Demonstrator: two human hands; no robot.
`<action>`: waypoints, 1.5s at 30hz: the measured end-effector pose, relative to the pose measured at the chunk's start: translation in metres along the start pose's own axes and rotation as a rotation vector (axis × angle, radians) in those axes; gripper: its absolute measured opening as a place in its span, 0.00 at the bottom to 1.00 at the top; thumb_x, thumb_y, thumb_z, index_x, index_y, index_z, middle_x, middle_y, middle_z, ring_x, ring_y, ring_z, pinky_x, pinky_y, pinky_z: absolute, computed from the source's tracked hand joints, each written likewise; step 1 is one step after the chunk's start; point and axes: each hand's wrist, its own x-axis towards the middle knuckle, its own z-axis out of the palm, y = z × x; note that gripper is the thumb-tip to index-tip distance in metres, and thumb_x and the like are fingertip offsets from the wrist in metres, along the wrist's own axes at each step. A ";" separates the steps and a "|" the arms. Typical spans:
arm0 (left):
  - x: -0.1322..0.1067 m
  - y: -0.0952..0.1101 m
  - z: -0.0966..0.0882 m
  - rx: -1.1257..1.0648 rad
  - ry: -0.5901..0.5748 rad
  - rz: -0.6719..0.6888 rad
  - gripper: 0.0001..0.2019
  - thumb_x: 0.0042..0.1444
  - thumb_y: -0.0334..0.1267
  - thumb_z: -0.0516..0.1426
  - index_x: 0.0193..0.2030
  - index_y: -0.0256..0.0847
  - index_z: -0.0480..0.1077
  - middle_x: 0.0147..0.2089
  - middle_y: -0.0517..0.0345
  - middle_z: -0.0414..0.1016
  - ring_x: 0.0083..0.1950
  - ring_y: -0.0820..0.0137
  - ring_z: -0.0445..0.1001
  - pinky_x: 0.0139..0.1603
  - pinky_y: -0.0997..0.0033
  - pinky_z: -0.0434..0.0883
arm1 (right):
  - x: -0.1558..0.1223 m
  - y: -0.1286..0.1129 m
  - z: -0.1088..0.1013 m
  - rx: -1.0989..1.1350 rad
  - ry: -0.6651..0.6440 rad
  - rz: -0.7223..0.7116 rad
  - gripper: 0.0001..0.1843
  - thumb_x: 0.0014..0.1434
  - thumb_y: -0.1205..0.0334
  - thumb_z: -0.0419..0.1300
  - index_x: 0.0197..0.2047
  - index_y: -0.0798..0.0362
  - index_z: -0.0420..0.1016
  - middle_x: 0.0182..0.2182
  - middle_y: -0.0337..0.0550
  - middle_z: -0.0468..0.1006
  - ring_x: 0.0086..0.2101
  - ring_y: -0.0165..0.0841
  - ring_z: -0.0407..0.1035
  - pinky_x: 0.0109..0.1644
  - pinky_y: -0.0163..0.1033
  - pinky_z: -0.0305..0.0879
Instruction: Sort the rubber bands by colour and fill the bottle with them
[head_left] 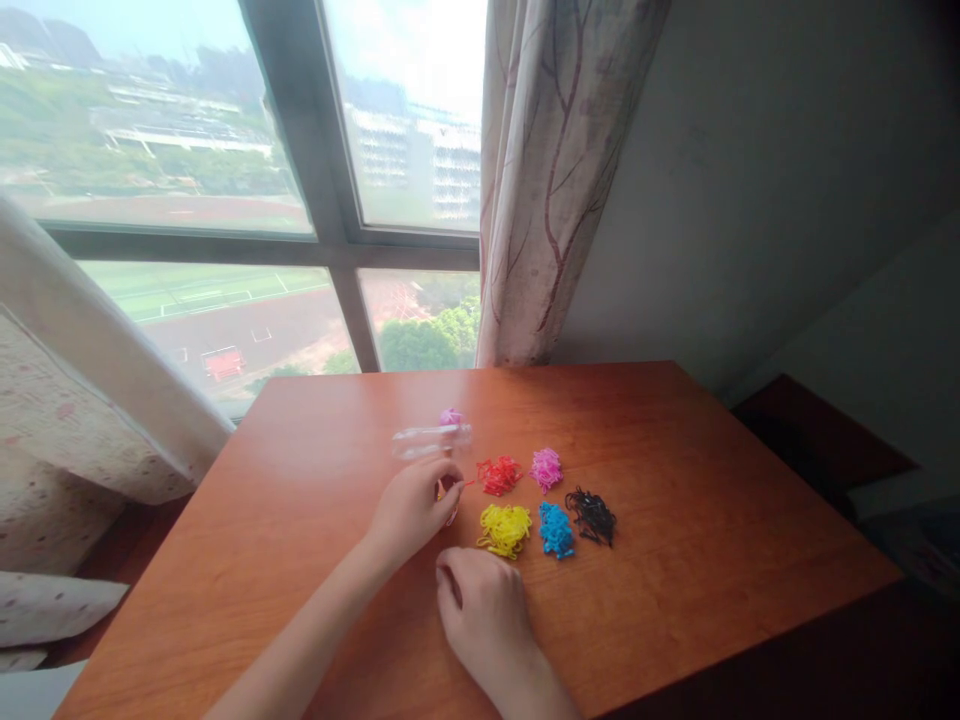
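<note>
Wooden table (697, 540) by window (345, 255). Small red strand (469, 483) in left hand (420, 500), thumb-and-finger pinch nearly closed, just left of red pile (500, 475). Right hand (487, 610) curled near yellow pile (505, 530), can't tell if holding anything. Blue pile (556, 531), pink pile (547, 470), black pile (592, 516) farther right.

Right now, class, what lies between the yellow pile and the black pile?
The blue pile lies between the yellow pile and black pile in the head view.
</note>
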 end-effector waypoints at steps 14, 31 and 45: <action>0.028 0.015 0.015 0.062 -0.011 0.037 0.07 0.56 0.33 0.55 0.34 0.41 0.75 0.34 0.56 0.78 0.36 0.67 0.74 0.36 0.71 0.64 | -0.002 -0.001 0.001 0.001 0.002 0.006 0.09 0.58 0.73 0.55 0.34 0.49 0.71 0.29 0.36 0.78 0.31 0.32 0.72 0.34 0.34 0.54; -0.043 -0.032 -0.026 0.028 -0.041 -0.099 0.11 0.60 0.39 0.52 0.35 0.41 0.75 0.32 0.57 0.78 0.32 0.68 0.72 0.34 0.72 0.65 | 0.004 -0.006 0.003 -0.100 0.010 0.090 0.11 0.61 0.73 0.56 0.44 0.50 0.72 0.31 0.40 0.80 0.32 0.35 0.75 0.33 0.35 0.58; -0.050 -0.033 -0.021 0.062 -0.071 -0.105 0.11 0.61 0.38 0.50 0.35 0.41 0.73 0.36 0.54 0.77 0.37 0.64 0.74 0.39 0.69 0.66 | 0.032 -0.015 0.004 -0.192 -0.080 0.208 0.07 0.65 0.69 0.57 0.44 0.51 0.73 0.33 0.43 0.81 0.34 0.39 0.77 0.33 0.37 0.60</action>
